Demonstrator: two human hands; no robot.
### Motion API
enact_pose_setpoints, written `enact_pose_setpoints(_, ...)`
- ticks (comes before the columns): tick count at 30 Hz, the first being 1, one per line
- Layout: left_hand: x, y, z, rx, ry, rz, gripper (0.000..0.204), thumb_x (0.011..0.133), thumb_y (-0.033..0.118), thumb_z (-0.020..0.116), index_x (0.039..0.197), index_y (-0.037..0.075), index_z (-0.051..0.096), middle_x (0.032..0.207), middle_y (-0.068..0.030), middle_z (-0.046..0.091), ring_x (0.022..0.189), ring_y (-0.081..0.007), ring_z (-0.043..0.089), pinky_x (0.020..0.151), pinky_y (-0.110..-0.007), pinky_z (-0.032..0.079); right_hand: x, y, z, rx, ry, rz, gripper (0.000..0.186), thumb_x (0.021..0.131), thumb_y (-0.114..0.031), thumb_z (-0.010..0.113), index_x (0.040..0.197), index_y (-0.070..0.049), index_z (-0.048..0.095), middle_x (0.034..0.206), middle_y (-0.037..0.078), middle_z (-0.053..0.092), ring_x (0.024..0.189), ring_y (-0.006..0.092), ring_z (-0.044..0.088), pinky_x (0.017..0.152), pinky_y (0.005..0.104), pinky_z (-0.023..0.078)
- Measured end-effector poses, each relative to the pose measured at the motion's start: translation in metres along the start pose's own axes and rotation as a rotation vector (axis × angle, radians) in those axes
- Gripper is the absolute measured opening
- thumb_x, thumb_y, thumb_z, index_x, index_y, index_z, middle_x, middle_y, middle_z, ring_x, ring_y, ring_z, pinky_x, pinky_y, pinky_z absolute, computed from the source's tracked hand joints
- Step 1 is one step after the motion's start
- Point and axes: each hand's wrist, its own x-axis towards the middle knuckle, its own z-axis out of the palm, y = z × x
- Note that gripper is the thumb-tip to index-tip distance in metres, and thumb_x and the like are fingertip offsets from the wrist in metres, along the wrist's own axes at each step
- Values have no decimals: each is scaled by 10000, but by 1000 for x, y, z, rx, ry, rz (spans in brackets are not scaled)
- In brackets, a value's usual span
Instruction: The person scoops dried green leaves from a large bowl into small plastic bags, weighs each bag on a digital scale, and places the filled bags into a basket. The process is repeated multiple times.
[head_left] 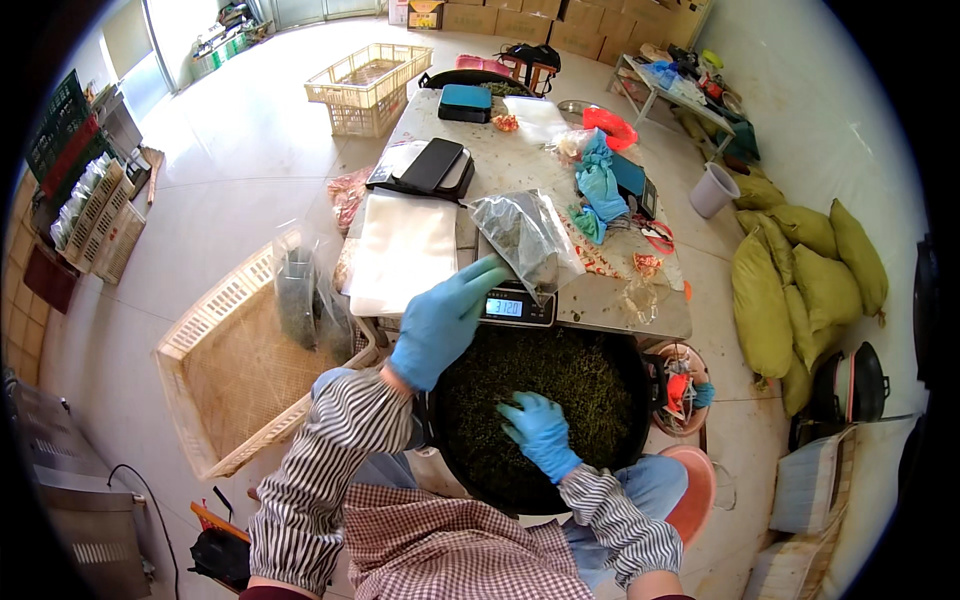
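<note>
My left hand (440,322), in a blue glove, reaches to the near left of a clear plastic bag (522,235) on a digital scale (518,308). Its fingers are stretched out, the tips at the bag's lower left edge; whether they touch it I cannot tell. Dark green leaf-like material shows through the bag, and the scale's display is lit. Also gloved in blue, my right hand (541,435) is just over or on the loose dark green leaves (530,370) in a wide black pan (640,420). Its fingers are loosely bent and apart, with nothing visible in them.
Flat clear bags (403,255) are stacked left of the scale. On the left floor, a cream plastic crate (215,400) holds filled bags (300,300). Blue gloves (597,180) and red scissors (657,237) lie on the table's right side. Green sacks (825,275) line the right wall.
</note>
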Motion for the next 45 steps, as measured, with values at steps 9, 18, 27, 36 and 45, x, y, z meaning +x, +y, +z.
enact_pose_setpoints(9, -154, -17, 5, -514, 31, -854, 342, 1013, 51, 557, 1329, 114, 671, 1186, -39, 741, 687, -64, 630, 591, -213, 518, -49, 34, -43, 448, 330, 336, 445, 873, -201, 757, 1311, -171, 688, 1420, 180, 555, 1268, 371, 530, 1104, 452, 415)
enact_pose_setpoints(18, -206, -41, 36, -749, 144, -1006, 316, 1035, 28, 505, 1305, 59, 669, 1223, -55, 726, 694, -51, 613, 591, -181, 505, -68, 30, -39, 384, 438, 571, 493, 895, -178, 744, 1358, -56, 626, 1342, 172, 618, 1222, 346, 567, 1056, 430, 451)
enact_pose_setpoints(27, -207, -38, 37, -733, 175, -961, 292, 1025, 30, 532, 1264, 73, 696, 1168, -35, 744, 675, -50, 616, 589, -196, 490, -29, 16, -12, 213, 231, 606, 582, 824, -211, 776, 1363, -78, 602, 1391, 157, 570, 1305, 349, 497, 1060, 452, 436)
enact_pose_setpoints(36, -210, -42, 49, -684, 250, -877, 280, 1028, 13, 519, 1228, 64, 710, 1142, -52, 750, 630, -31, 567, 557, -170, 460, -81, 62, -28, 807, 417, 741, 504, 924, 32, 582, 1415, -82, 580, 1368, 141, 624, 1249, 234, 596, 1044, 328, 476)
enact_pose_setpoints(45, -207, -39, 46, -657, 237, -882, 262, 1036, 36, 528, 1218, 67, 714, 1131, -47, 752, 618, -31, 558, 545, -162, 446, -58, 29, -40, 379, 523, 602, 368, 940, -106, 676, 1306, -76, 660, 1264, 116, 663, 1165, 272, 599, 1025, 380, 474)
